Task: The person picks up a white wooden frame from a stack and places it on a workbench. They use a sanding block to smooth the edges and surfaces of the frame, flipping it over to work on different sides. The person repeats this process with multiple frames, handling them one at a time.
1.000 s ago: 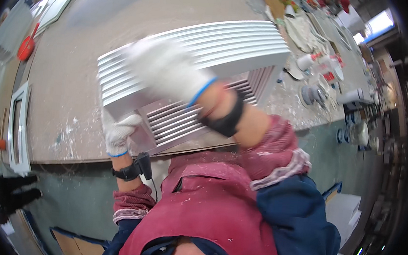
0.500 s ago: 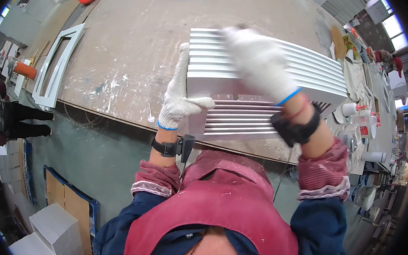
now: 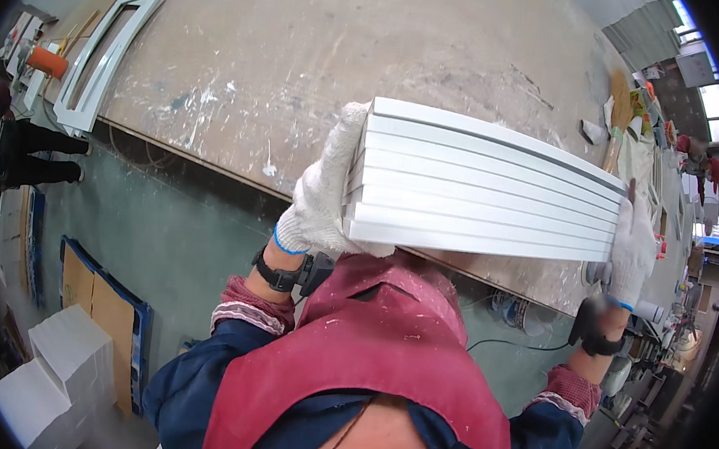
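A stack of long white slats (image 3: 489, 188) spans the space between my hands in front of my body, at the near edge of the worktable. My left hand (image 3: 326, 190), in a white knitted glove, clasps its left end, with fingers along the end face and the thumb at the near lower corner. At the other end my right hand (image 3: 633, 246), gloved alike, presses against the slat ends, fingers pointing away from me. The undersides of the slats and part of each grip are hidden.
The worktable (image 3: 253, 73) is stained with white paint. A white frame (image 3: 93, 68) lies at its left edge, near an orange cylinder (image 3: 47, 61). A brush (image 3: 617, 101) and other supplies crowd the right. One person (image 3: 11, 142) stands at far left, another (image 3: 699, 158) at far right.
My right hand has moved from the top of the slats to their right end. The slats, previously in two groups, now form one stack closer to me. My left hand has shifted nearer.
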`<state>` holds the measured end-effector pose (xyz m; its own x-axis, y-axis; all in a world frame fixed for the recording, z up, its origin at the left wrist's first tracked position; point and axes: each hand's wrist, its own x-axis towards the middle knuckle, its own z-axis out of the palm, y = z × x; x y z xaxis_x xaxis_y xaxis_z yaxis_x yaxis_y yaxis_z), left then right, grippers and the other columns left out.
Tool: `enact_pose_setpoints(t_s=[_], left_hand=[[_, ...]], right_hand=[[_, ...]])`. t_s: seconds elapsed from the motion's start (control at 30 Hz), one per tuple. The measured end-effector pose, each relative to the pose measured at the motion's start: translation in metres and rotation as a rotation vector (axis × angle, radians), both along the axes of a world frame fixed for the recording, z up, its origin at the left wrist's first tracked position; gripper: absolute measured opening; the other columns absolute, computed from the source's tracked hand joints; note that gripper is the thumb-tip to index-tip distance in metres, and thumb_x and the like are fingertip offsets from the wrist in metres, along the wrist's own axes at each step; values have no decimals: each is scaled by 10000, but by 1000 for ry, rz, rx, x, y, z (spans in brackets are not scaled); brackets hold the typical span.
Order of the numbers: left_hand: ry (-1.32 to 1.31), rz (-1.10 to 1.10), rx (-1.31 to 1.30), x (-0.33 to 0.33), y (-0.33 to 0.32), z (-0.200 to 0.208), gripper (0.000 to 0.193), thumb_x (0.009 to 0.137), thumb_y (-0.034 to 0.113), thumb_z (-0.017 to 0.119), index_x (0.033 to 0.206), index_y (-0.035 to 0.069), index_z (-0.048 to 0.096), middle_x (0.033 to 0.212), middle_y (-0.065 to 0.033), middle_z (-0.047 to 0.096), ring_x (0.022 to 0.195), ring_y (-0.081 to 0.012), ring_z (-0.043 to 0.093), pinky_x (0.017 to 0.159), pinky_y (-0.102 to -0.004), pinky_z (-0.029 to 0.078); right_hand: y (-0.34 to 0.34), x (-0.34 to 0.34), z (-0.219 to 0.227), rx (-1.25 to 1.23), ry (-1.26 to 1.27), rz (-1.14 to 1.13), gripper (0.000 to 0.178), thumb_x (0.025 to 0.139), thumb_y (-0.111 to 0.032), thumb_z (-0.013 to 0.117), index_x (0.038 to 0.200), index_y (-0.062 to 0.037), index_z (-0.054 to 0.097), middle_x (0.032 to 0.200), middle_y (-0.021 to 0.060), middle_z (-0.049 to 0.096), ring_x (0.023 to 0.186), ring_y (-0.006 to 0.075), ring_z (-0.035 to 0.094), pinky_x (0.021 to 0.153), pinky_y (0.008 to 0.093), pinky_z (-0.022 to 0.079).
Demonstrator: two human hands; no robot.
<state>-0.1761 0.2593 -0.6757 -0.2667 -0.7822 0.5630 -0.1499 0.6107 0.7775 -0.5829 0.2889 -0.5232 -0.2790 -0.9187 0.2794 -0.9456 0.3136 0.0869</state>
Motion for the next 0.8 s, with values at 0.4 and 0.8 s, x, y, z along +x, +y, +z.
enact_pose_setpoints(t_s=[0.4, 0.8], left_hand=[[-29, 49, 297, 2, 42, -24, 660, 819, 125, 658, 1346, -33, 293, 1046, -189, 637, 851, -322, 669, 725, -395, 537], [306, -19, -147, -28, 51, -51, 963, 687, 305, 808, 1409, -47, 277, 1271, -167, 485, 1098, -271, 543, 960, -387, 424]], right_hand=[[38, -1, 3, 32, -110, -52, 406, 984, -328, 414, 1247, -60, 568, 1114, 187, 614, 1043, 356, 575, 911, 411, 422], [48, 273, -26, -203, 73, 971, 124, 747, -134, 553, 848, -64, 535, 693, 40, 483, 558, 150, 500, 452, 297, 406]])
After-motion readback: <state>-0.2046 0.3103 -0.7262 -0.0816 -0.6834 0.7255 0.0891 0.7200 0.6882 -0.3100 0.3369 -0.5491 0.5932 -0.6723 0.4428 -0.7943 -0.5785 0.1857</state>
